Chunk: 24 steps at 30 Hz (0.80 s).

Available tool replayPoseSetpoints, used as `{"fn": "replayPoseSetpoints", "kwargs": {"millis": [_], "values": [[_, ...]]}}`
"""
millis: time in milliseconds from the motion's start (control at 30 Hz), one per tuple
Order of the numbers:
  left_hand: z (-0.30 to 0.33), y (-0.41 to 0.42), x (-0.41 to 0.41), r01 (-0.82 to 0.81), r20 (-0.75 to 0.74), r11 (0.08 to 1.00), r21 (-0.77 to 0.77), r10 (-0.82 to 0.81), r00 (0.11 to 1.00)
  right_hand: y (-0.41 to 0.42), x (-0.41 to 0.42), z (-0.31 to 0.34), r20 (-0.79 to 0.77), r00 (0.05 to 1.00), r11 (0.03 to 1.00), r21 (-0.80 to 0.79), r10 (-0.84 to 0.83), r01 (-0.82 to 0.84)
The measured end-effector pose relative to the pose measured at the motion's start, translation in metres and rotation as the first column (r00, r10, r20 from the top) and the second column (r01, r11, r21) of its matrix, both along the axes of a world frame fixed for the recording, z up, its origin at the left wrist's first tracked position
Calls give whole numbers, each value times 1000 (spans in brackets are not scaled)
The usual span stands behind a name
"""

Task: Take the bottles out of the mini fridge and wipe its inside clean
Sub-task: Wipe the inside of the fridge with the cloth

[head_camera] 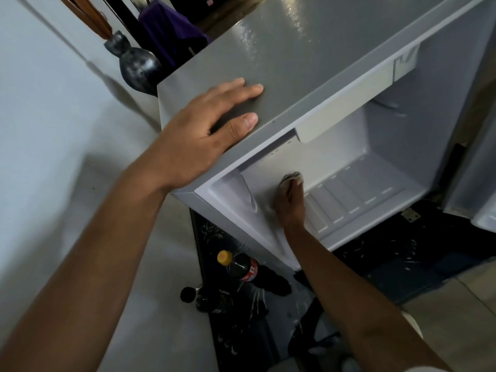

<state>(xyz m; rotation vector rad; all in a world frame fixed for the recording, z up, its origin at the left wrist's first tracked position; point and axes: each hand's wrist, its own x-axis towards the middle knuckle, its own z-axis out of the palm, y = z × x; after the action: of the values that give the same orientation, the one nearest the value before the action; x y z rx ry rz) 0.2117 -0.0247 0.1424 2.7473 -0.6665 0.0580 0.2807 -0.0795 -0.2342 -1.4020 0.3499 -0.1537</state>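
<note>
From the head camera, the left hand is laid flat, fingers straight, on the mini fridge top. A cloth is gripped by the right hand inside the bottle-free fridge. Two bottles are stood on the floor beside it.

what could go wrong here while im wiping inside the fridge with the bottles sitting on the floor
1. The two dark bottles, the yellow-capped bottle and the black-capped bottle, lie on the floor right below the open mini fridge, close to your right arm; a step or the arm pulling back could knock or roll them.
2. Your left hand presses flat on the fridge top; leaning hard might shift it.
3. The cloth under your right hand is small, so it may slip out.
</note>
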Motion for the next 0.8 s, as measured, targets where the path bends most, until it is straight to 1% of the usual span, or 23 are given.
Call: {"fn": "replayPoseSetpoints", "kwargs": {"millis": [67,167,233,300,433,533,600,667,700,800], "values": [[0,0,-1,5,2,1000,1,-5,1000,7,-3,-9,35,999,995,-96,-25,28],[0,-1,-1,10,5,1000,5,-10,1000,9,-1,-15,118,991,958,-270,-69,99],[0,-1,-1,6,1,1000,9,-6,1000,8,4,-23,115,990,931,-345,-84,119],[0,-1,0,3,7,1000,22,-3,1000,7,11,-28,86,991,913,-387,-101,126],[1,-2,0,-4,22,998,69,3,1000,3,24,-25,96,978,904,-374,-184,207],[0,-2,-1,-10,42,995,103,6,999,-15,38,-22,115,959,831,-479,-260,282],[0,-1,0,-10,47,995,103,6,999,-35,50,-17,131,954,804,-514,-271,299],[2,-2,1,-9,33,994,109,6,999,-54,62,-16,157,951,830,-463,-267,310],[4,-3,3,-9,22,992,126,7,1000,-61,68,-16,152,951,863,-401,-270,308],[10,-7,9,-5,8,984,176,4,1000,-66,78,-18,48,962,944,-185,-268,272]]}}
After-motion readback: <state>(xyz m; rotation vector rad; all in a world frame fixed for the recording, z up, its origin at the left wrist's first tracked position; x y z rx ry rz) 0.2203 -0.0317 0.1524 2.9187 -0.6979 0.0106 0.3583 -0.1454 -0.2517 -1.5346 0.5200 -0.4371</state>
